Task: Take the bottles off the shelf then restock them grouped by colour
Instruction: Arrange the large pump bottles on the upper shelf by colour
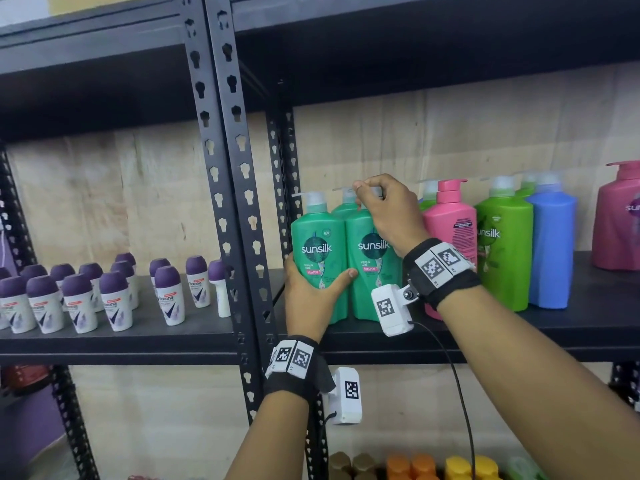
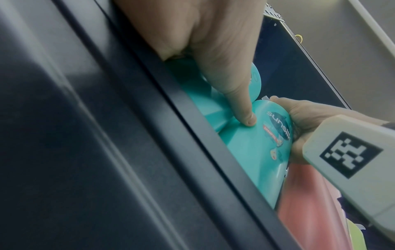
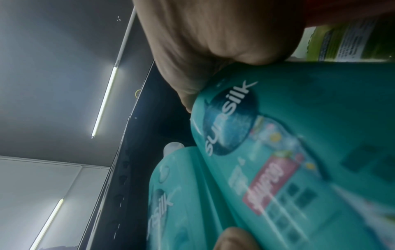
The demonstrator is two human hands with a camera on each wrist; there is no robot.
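Note:
Two teal-green Sunsilk pump bottles stand side by side at the left end of the black shelf [image 1: 519, 336], with a third one [image 1: 346, 206] behind them. My left hand [image 1: 311, 292] grips the lower body of the left teal bottle [image 1: 317, 244], its thumb [image 2: 245, 116] lying across the front. My right hand [image 1: 381, 206] curls round the pump top of the right teal bottle [image 1: 369, 271] [image 3: 299, 135]. To the right stand a pink bottle [image 1: 450, 230], a lime-green bottle [image 1: 504, 254] and a blue bottle [image 1: 550, 251].
A larger pink bottle [image 1: 620, 220] stands at the far right. Black slotted uprights [image 1: 225, 202] split the rack; the left bay holds several purple-capped roll-ons [image 1: 104, 296]. Brown, orange and yellow caps [image 1: 415, 462] show on the shelf below.

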